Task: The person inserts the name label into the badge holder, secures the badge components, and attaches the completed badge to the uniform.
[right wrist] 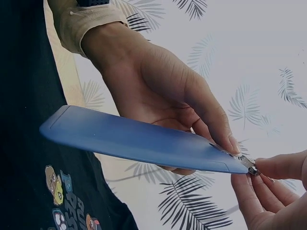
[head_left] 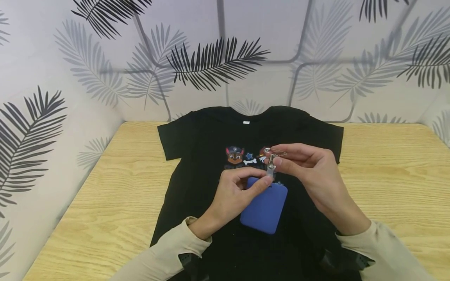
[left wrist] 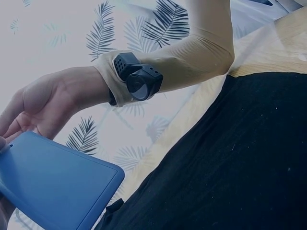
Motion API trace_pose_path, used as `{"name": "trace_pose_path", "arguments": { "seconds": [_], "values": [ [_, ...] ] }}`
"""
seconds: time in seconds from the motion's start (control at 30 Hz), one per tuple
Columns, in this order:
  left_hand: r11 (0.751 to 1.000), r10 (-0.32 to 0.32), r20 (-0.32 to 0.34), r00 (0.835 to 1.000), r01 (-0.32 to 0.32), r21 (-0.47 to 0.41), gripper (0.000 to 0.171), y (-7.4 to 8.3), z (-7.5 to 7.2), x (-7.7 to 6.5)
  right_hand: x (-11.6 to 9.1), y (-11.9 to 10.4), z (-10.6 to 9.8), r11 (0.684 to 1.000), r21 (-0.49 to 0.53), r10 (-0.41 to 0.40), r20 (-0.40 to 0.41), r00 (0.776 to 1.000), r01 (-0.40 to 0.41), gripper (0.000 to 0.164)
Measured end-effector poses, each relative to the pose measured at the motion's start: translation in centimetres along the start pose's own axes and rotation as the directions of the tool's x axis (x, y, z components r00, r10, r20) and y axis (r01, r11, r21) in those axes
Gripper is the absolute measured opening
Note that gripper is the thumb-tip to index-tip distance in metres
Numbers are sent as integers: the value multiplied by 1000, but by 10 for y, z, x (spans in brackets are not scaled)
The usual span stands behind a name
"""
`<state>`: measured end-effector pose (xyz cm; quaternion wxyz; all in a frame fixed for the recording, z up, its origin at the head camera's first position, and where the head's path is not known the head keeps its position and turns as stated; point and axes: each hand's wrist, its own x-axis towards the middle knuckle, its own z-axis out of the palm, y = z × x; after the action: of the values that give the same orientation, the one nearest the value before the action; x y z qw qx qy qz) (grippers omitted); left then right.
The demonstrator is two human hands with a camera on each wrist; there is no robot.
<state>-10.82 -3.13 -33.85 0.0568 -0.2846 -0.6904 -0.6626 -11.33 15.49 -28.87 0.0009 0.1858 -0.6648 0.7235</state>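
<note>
A blue badge holder (head_left: 264, 207) hangs tilted over a black T-shirt (head_left: 218, 128), with a short clear strap and a metal clip (head_left: 270, 163) at its top. My left hand (head_left: 233, 191) pinches the strap by the holder's top edge, between thumb and fingers. A safety pin (head_left: 279, 152) sticks out at the clip's upper end. My right hand (head_left: 313, 171) pinches the pin and clip between thumb and fingertips. In the right wrist view the holder (right wrist: 139, 139) is seen nearly edge-on, with my left thumb at its top end.
The T-shirt lies spread on a wooden table (head_left: 119, 187), its cartoon print (head_left: 234, 155) partly covered by my hands. Behind the table stands a wall (head_left: 197, 23) with a leaf pattern.
</note>
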Motion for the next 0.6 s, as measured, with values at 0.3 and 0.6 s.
{"name": "trace_pose_path", "arguments": {
  "seconds": [0.3,0.6],
  "values": [
    [1000,9,-14,1000,-9,24,12,-1,-1,0,1,2,1,1000,0,-3,-2,1000,3,22],
    [999,15,-20,1000,-14,28,13,-1,-3,0,1,2,2,1000,-18,-6,-2,1000,6,22]
  ]
}}
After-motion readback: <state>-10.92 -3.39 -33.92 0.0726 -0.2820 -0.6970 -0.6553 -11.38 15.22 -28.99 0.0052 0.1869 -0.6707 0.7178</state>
